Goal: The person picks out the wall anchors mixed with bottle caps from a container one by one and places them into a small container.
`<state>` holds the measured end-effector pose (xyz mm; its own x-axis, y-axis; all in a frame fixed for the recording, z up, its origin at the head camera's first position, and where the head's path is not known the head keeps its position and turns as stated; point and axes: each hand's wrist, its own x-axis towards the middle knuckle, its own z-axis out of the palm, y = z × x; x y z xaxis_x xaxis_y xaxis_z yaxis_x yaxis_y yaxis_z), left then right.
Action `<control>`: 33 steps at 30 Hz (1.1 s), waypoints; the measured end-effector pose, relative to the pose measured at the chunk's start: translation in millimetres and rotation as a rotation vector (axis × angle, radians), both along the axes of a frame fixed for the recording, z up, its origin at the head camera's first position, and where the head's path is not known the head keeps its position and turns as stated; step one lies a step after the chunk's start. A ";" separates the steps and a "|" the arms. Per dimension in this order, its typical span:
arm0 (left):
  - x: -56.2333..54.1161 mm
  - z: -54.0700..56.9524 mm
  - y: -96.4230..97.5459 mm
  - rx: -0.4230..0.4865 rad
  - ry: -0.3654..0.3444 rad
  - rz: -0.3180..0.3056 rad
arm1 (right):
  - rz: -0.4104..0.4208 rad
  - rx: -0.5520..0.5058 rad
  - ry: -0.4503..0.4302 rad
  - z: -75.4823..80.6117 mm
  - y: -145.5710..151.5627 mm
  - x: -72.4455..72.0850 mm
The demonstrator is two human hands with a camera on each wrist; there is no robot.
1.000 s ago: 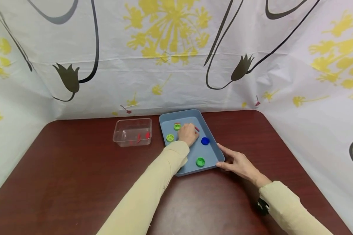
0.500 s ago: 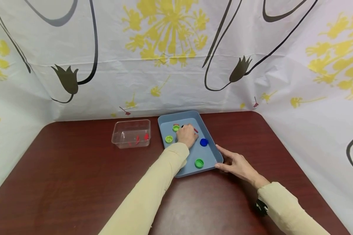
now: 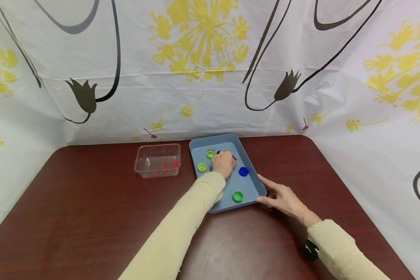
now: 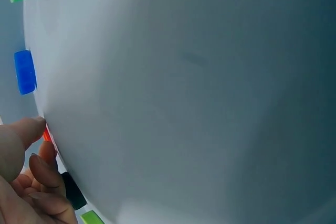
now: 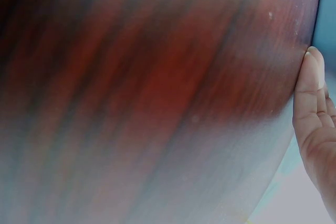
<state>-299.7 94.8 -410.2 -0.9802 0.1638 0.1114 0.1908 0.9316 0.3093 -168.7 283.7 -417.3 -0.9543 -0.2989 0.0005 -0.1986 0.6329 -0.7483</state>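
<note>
- Two bare hands are at the blue-grey tray (image 3: 236, 182): the left hand (image 3: 223, 163) inside it, the right hand (image 3: 283, 195) at its near right corner.
- From the head, the back of the left hand hides its fingertips; the left wrist view shows thumb and finger together, its grip closed on a small red piece (image 4: 46, 134) at the tray floor, with only a sliver of red visible.
- The right hand's grip stands apart, thumb and finger spread along the tray's outer walls; its other fingers are mostly hidden from the head.
- A black piece (image 3: 219, 152) barely shows past the left knuckles; its shape is hard to make out.
- A red strip (image 3: 234, 157) lies just beside that hand, partly covered.
- An orange-red piece (image 3: 210, 150) peeks out behind the far light-green cap (image 3: 210, 154).
- The left sleeve (image 3: 175, 221) crosses the tray's left wall, near the other light-green cap (image 3: 202, 167).
- A blue cap (image 3: 243, 171) and a green cap (image 3: 237, 196) sit uncovered at the right.
- Left of the tray, a clear box (image 3: 152, 159) on the tabletop (image 3: 91, 210) holds red bits (image 3: 175, 164), blurred through its wall.
</note>
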 end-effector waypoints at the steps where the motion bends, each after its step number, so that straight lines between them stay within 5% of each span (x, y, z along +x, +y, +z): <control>1: 0.3 0.7 0.0 -0.002 -0.008 -0.003 | 0.000 0.001 0.001 -0.4 0.0 0.0; 19: 13.0 28.5 -8.4 0.204 -0.043 -0.119 | -0.011 0.018 0.017 -2.0 0.5 1.4; 33: 20.8 55.0 -59.7 0.416 -0.077 -0.152 | 0.005 -0.003 0.032 -1.4 0.1 -0.6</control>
